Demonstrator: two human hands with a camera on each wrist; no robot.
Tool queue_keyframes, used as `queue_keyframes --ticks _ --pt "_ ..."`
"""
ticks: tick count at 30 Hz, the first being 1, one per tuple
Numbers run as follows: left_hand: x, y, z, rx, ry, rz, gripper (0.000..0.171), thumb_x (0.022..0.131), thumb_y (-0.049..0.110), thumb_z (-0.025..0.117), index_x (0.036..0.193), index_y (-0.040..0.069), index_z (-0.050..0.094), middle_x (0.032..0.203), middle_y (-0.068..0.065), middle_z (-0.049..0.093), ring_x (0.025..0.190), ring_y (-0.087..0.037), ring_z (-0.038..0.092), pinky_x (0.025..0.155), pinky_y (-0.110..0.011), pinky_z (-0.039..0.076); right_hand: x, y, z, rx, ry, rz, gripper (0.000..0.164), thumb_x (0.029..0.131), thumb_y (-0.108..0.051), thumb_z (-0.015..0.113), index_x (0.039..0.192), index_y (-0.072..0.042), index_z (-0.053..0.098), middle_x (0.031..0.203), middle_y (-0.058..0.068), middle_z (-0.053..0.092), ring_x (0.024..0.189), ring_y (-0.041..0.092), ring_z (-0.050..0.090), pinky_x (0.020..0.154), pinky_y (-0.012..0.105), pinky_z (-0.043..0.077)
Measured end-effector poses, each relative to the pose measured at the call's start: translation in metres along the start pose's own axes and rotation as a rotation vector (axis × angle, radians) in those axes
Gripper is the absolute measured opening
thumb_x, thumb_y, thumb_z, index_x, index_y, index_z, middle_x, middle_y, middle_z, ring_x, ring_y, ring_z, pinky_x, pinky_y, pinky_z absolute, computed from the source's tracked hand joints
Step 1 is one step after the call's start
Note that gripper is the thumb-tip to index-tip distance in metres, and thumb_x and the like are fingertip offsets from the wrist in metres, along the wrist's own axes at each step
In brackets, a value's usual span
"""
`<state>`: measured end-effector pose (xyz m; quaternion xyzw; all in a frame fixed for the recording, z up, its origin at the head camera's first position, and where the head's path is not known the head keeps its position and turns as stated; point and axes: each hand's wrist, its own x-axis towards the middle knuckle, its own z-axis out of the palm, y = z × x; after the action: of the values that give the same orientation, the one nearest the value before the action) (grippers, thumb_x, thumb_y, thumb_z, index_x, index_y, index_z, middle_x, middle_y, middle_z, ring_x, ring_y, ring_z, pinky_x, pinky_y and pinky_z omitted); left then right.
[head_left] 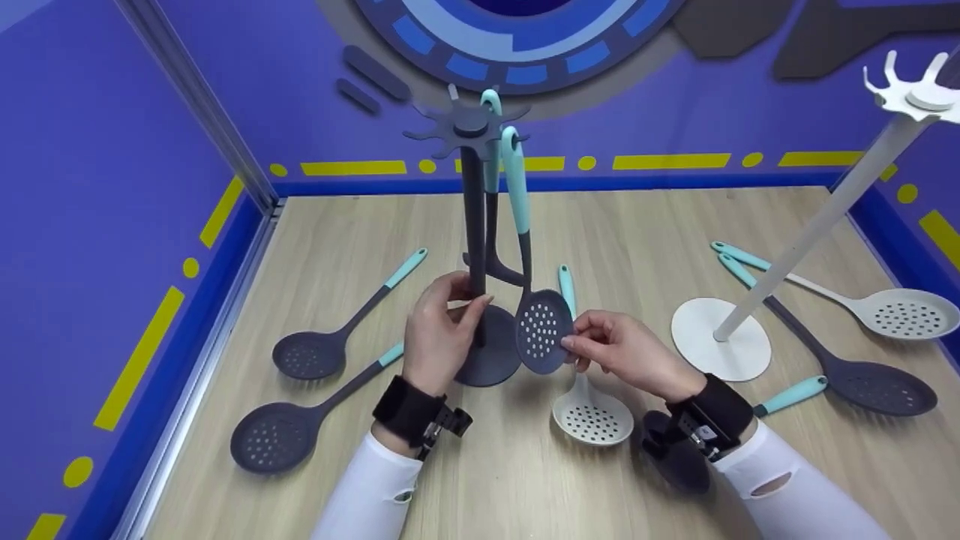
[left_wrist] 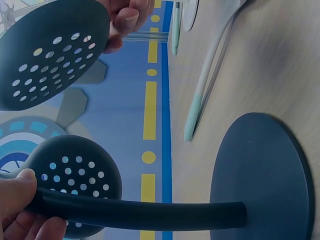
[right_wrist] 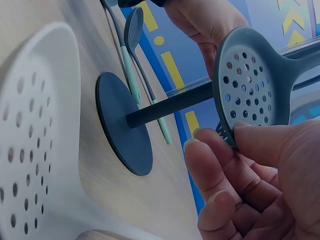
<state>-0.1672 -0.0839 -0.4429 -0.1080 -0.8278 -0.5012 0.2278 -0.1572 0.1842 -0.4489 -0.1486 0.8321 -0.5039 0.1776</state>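
Observation:
My left hand [head_left: 442, 330] grips the dark pole of a round-based utensil stand [head_left: 472, 217], its thumb and fingers round the lower part. From the stand's hooked top hangs a dark perforated skimmer [head_left: 541, 330] with a turquoise handle. My right hand [head_left: 622, 349] pinches this skimmer's rim between thumb and fingers, as the right wrist view also shows. A second skimmer [left_wrist: 75, 165] hangs behind the pole, its head partly hidden by the pole and my left fingers. Below the right hand lies a white skimmer [head_left: 592, 416] on the table.
Two dark skimmers, one farther back [head_left: 311, 355] and one nearer [head_left: 274, 439], lie at left. A dark-headed utensil [head_left: 679, 461] sits partly beneath my right wrist. At right stands a white utensil stand [head_left: 720, 337], with a white skimmer [head_left: 907, 315] and a dark skimmer [head_left: 885, 386] beside it.

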Motion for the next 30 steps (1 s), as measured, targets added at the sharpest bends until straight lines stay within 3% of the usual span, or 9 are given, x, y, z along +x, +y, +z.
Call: queue_keyframes --ticks 3,13,23,30 --pt "0.000 0.000 0.000 0.010 0.000 0.000 0.028 0.085 0.025 0.071 0.111 0.019 0.061 0.098 0.007 0.063 0.090 -0.002 0.062 0.072 -0.015 0.053 0.007 0.003 0.000 0.002 -0.009 -0.004 0.025 0.089 -0.041 0.064 0.094 -0.016 0.062 0.086 0.013 0.071 0.074 0.032 0.067 0.049 0.025 0.047" --pt "-0.001 -0.001 0.001 -0.012 0.002 0.017 0.029 0.086 0.025 0.070 0.112 0.017 0.061 0.099 0.004 0.063 0.090 -0.006 0.063 0.071 -0.017 0.054 0.022 0.003 0.008 -0.024 -0.012 -0.029 0.025 0.089 -0.040 0.065 0.092 -0.015 0.063 0.081 0.010 0.071 0.071 0.035 0.067 0.047 0.020 0.042" --pt "-0.001 -0.002 0.002 -0.027 0.005 0.028 0.028 0.086 0.024 0.071 0.112 0.018 0.061 0.098 0.006 0.063 0.089 -0.002 0.062 0.071 -0.022 0.055 0.017 -0.026 0.014 -0.008 0.002 -0.021 0.018 0.092 -0.023 0.064 0.094 -0.004 0.063 0.079 0.012 0.071 0.074 0.041 0.066 0.049 0.019 0.041" --pt "-0.001 -0.002 0.001 -0.041 0.000 0.026 0.028 0.087 0.022 0.070 0.112 0.017 0.060 0.097 0.004 0.063 0.090 -0.005 0.063 0.072 -0.022 0.055 0.016 -0.031 0.014 0.001 0.005 -0.041 0.015 0.092 -0.021 0.064 0.094 -0.006 0.064 0.082 0.018 0.070 0.072 0.038 0.067 0.051 0.020 0.042"
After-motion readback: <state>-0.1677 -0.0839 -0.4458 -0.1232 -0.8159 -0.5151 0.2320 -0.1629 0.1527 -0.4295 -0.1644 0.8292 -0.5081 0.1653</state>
